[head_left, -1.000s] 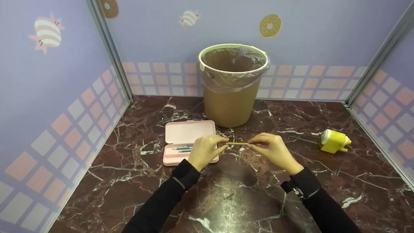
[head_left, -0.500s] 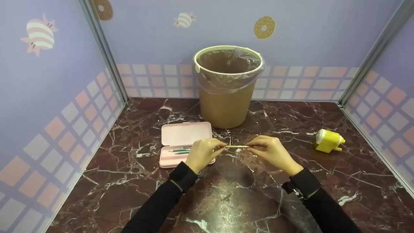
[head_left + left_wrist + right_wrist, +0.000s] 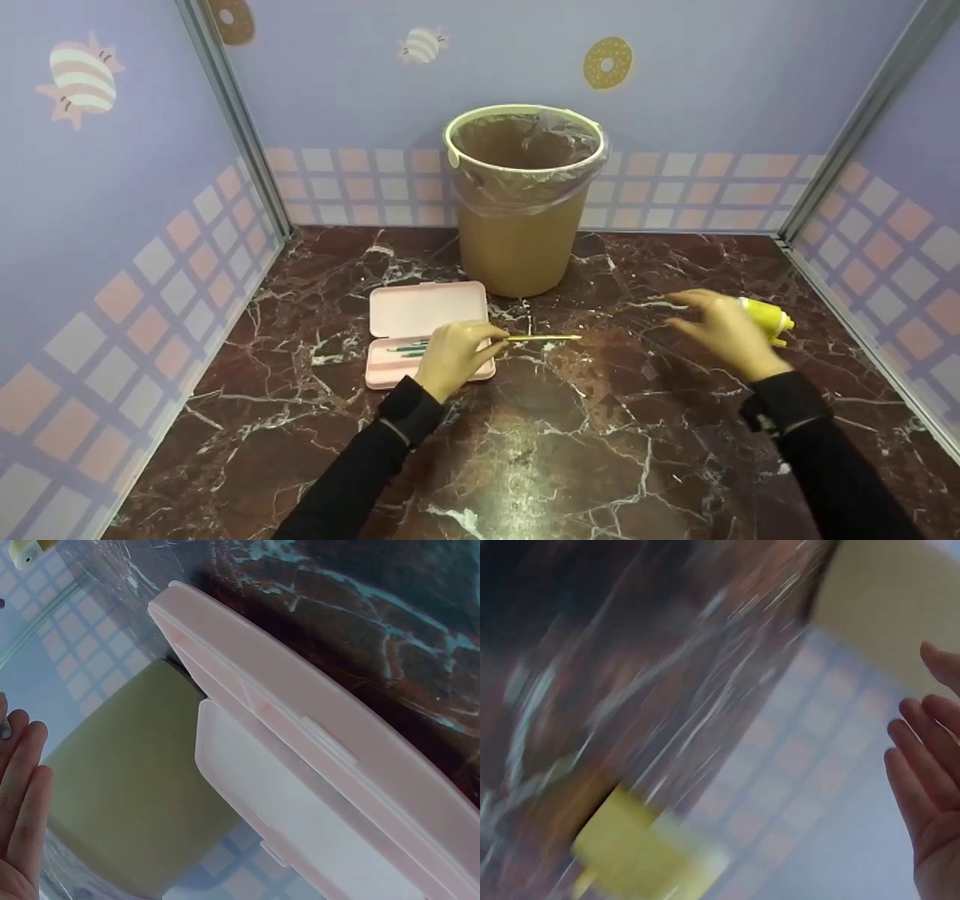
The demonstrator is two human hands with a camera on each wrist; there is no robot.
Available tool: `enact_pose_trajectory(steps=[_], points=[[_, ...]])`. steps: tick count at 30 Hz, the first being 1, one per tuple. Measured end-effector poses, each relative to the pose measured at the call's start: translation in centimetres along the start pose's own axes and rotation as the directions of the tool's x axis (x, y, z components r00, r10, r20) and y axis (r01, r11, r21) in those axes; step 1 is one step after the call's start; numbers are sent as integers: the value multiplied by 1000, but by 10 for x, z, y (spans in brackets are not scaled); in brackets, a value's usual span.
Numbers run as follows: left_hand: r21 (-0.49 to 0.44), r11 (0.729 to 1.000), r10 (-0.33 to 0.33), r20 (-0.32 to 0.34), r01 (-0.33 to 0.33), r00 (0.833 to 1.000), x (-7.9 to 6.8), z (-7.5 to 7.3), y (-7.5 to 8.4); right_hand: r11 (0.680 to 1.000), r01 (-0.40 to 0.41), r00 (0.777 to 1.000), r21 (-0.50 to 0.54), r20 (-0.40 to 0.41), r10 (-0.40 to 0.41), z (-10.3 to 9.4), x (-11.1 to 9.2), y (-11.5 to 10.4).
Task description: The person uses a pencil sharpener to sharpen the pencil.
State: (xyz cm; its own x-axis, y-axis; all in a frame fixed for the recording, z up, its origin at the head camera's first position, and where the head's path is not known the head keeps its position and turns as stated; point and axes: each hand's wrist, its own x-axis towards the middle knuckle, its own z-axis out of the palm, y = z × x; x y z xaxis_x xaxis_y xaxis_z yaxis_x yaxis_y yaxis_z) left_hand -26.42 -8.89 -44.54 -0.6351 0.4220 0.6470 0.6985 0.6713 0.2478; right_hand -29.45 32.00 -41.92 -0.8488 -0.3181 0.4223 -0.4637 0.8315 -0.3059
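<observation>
A yellow pencil (image 3: pixel 544 337) extends rightward from my left hand (image 3: pixel 454 356), which pinches its left end between thumb and fingers. That hand is over the right part of an open pink pencil case (image 3: pixel 429 310) and hides some of it. Teal pencils (image 3: pixel 409 349) lie inside the case. My right hand (image 3: pixel 720 334) holds nothing; its fingers are loosely extended, with thumb and forefinger apart. Just beyond it stands a yellow pencil sharpener (image 3: pixel 769 319), partly hidden by the hand in the head view. The right wrist view shows the sharpener (image 3: pixel 634 847) blurred, apart from the fingers.
Behind the pencil case stands a tan bin (image 3: pixel 517 251) lined with a clear plastic bag. Patterned panels (image 3: pixel 360 90) enclose the back and both sides of the dark marbled tabletop (image 3: pixel 570 465).
Both hands held the pencil's ends earlier. My right hand has let go and moved right, towards the sharpener. My left hand keeps its pinch on the pencil.
</observation>
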Motion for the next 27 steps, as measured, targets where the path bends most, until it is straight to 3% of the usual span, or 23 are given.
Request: enact_pose_trajectory(steps=[5, 9, 13, 19, 27], points=[[11, 1000, -13, 17, 13, 1000, -2, -2, -1, 989, -56, 997, -139, 52, 64, -20, -9, 46], [14, 1000, -21, 20, 21, 1000, -2, -3, -1, 983, -94, 991, -158, 75, 107, -27, -19, 79], [6, 1000, -11, 18, 11, 1000, -2, -2, -1, 970, -171, 971, -172, 135, 195, -30, -27, 102], [0, 1000, -8, 19, 8, 1000, -1, -1, -1, 953, -242, 939, -181, 204, 277, -33, -35, 117], [-5, 1000, 3, 18, -3, 1000, 2, 0, -1, 957, -207, 959, -205, 152, 240, -32, -34, 118]])
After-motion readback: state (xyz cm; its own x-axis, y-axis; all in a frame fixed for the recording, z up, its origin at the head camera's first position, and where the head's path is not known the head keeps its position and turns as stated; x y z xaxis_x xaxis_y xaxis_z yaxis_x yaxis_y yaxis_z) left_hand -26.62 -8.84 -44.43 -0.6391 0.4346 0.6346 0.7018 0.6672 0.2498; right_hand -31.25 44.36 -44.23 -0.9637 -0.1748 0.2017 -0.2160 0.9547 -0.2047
